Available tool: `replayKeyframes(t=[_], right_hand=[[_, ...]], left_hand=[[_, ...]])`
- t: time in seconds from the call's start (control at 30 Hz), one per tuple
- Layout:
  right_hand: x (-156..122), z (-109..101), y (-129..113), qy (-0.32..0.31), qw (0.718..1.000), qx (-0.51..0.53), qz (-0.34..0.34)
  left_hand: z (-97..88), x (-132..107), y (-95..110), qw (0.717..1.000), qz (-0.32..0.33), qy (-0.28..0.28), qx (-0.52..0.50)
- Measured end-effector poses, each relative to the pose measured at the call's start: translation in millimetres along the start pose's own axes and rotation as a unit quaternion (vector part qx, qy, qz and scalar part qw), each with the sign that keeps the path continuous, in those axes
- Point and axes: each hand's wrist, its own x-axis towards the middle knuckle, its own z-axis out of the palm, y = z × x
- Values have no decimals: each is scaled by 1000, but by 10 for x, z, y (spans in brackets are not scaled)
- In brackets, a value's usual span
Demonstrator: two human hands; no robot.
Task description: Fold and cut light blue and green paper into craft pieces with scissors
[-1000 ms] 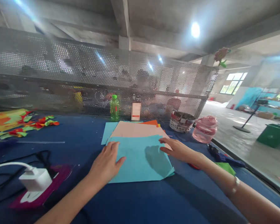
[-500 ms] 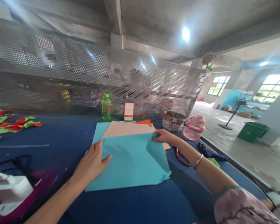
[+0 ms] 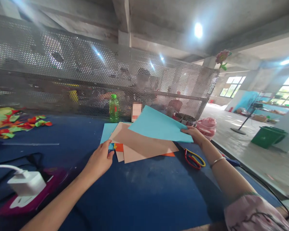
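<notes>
Blue sheet: lifted aslant over tan sheets, no longer flat.
Right hand: pinches its right corner, apparently holding it clear.
Left hand: thumb and fingers apart at the pile's left edge, perhaps steadying it.
Tan sheets: more exposed than half a second ago.

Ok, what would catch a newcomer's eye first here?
First, the large light-blue paper sheet, held by the right hand above pale peach paper sheets. Then the upright green plastic bottle before the grey perforated metal screen, and the small red-and-green scraps at far left.
</notes>
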Motion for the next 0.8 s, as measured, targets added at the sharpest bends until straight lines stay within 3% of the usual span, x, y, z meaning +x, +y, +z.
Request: replayKeyframes(t=[0.13,0.23,0.3,0.33,0.4,0.47,0.67,0.8], right_hand=[[65,168,39,-17,1000,-20,6],[40,345,57,-56,997,-48,7],[-7,488,76,-85,994,-74,5],[-26,560,89,-101,991,-91,2],[-30,686,114,-133,983,-129,-4],[31,765,127,-146,974,-175,-16],[465,740,87,-61,943,-321,-54],[669,755,99,-61,918,-387,-62]], left_hand=[[-61,20,122,986,-59,8,-157],[-154,2,262,934,-155,-31,-321],[-207,-13,307,895,-200,-96,-387],[-222,-16,302,893,-209,-113,-383],[-222,-10,246,905,-220,-93,-352],[-188,5,161,905,-205,-123,-353],[-101,-24,87,919,-165,-136,-330],[-93,-68,99,917,-148,-149,-339]])
